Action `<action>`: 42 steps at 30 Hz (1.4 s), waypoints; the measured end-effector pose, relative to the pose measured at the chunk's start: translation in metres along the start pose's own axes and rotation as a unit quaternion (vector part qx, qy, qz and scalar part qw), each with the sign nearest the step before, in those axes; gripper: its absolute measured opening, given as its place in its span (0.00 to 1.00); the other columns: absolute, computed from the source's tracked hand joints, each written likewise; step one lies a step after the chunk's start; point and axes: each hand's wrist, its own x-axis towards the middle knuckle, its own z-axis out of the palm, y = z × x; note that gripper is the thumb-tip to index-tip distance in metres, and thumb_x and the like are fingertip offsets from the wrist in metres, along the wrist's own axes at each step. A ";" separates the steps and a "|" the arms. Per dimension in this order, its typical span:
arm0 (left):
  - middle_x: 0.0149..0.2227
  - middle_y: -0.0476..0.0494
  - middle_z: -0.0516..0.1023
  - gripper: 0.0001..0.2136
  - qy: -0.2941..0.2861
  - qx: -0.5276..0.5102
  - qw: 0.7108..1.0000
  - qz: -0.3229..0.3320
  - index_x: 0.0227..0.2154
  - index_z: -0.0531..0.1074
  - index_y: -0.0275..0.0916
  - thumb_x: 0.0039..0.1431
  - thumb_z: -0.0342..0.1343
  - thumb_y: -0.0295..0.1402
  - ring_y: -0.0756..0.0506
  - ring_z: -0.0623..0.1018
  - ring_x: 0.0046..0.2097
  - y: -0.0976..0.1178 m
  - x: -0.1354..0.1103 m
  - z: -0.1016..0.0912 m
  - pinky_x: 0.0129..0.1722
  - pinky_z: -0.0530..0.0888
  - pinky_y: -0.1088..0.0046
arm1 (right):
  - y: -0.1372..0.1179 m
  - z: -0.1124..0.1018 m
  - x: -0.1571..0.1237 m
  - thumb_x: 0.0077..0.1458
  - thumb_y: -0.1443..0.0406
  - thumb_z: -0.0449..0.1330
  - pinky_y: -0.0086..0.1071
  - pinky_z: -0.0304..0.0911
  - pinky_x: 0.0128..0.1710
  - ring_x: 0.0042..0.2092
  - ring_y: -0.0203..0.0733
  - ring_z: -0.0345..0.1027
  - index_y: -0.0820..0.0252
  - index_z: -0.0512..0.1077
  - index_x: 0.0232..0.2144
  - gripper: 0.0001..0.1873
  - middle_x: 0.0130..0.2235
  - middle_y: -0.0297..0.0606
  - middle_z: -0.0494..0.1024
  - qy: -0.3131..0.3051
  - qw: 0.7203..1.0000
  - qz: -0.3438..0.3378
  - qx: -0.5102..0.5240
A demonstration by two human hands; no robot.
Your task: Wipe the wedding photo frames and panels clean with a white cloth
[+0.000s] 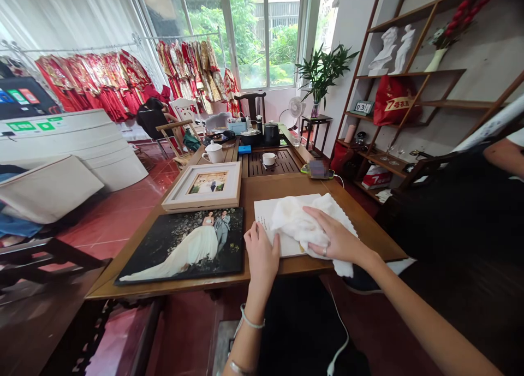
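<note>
A flat white board point(268, 215) with small print along its left side lies near the table's front edge. At its left edge is my left hand point(262, 248), closed, with bent fingers gripping the border. My right hand point(333, 237) is closed on a bunched white cloth point(295, 218), which rests on the board and hides most of its face. Part of the cloth hangs over the front edge of the table. To the left of my left hand, a dark wedding photo panel point(164, 245) lies flat. Behind that panel is a pale framed picture point(180, 189).
The wooden table point(282, 185) also carries a lidded white cup point(213, 151), a small white teacup point(269, 159) on a slatted tray and a phone point(317, 170) with a cable. A person's arm point(505, 155) shows at the right. Shelves stand behind.
</note>
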 end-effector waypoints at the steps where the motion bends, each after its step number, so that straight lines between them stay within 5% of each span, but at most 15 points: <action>1: 0.56 0.23 0.66 0.22 0.003 0.003 1.000 0.001 0.56 0.64 0.26 0.62 0.50 0.35 0.33 0.65 0.56 0.000 0.000 0.000 0.57 0.66 0.51 | 0.005 0.001 0.010 0.51 0.60 0.61 0.47 0.56 0.61 0.63 0.53 0.58 0.55 0.50 0.66 0.42 0.64 0.47 0.61 -0.002 1.000 0.009 -0.007; 8: 0.56 0.24 0.66 0.22 0.004 0.002 1.000 0.007 0.55 0.65 0.26 0.62 0.50 0.36 0.33 0.66 0.56 -0.001 0.001 0.000 0.56 0.66 0.52 | 0.021 0.019 0.091 0.53 0.57 0.60 0.47 0.55 0.60 0.63 0.56 0.56 0.62 0.54 0.64 0.39 0.64 0.51 0.61 -0.029 0.992 0.101 -0.068; 13: 0.55 0.24 0.67 0.22 -0.001 -0.008 1.000 0.009 0.55 0.65 0.27 0.62 0.52 0.36 0.33 0.66 0.56 -0.002 0.002 -0.001 0.56 0.66 0.50 | 0.014 0.031 0.119 0.54 0.56 0.59 0.52 0.55 0.57 0.61 0.62 0.58 0.63 0.55 0.63 0.38 0.63 0.54 0.61 -0.035 0.983 0.150 -0.102; 18: 0.54 0.23 0.66 0.18 -0.010 -0.016 1.000 0.012 0.53 0.66 0.26 0.64 0.46 0.30 0.34 0.65 0.55 -0.004 0.002 0.000 0.55 0.65 0.50 | -0.002 0.035 0.103 0.54 0.58 0.58 0.50 0.57 0.56 0.61 0.59 0.58 0.60 0.56 0.63 0.36 0.63 0.49 0.62 -0.037 0.989 0.107 -0.095; 26: 0.52 0.29 0.68 0.14 0.011 -0.047 0.999 0.014 0.46 0.72 0.31 0.62 0.45 0.26 0.36 0.66 0.54 0.001 -0.001 -0.003 0.56 0.65 0.50 | -0.038 0.031 0.027 0.51 0.62 0.59 0.52 0.57 0.56 0.60 0.57 0.58 0.59 0.57 0.62 0.37 0.61 0.49 0.65 -0.007 0.998 0.006 -0.065; 31: 0.56 0.31 0.66 0.20 -0.007 -0.048 0.998 0.033 0.50 0.71 0.33 0.55 0.49 0.21 0.35 0.64 0.56 0.001 -0.001 -0.006 0.57 0.64 0.52 | -0.037 0.021 -0.003 0.51 0.62 0.60 0.49 0.56 0.58 0.62 0.54 0.56 0.56 0.53 0.64 0.39 0.62 0.48 0.63 -0.017 0.997 -0.073 -0.018; 35: 0.55 0.28 0.68 0.17 -0.004 -0.032 0.999 0.039 0.49 0.72 0.30 0.58 0.47 0.22 0.35 0.64 0.56 -0.001 0.000 -0.004 0.57 0.64 0.51 | -0.028 0.015 0.009 0.52 0.60 0.60 0.49 0.55 0.58 0.62 0.54 0.56 0.55 0.54 0.64 0.38 0.62 0.46 0.64 -0.031 0.998 -0.043 -0.017; 42: 0.56 0.23 0.67 0.18 0.017 -0.026 0.999 0.025 0.54 0.67 0.27 0.63 0.45 0.29 0.35 0.66 0.55 -0.005 0.001 0.002 0.55 0.66 0.50 | -0.011 0.028 0.081 0.55 0.53 0.58 0.55 0.57 0.55 0.63 0.59 0.53 0.56 0.56 0.63 0.36 0.64 0.48 0.61 -0.042 0.990 0.111 -0.079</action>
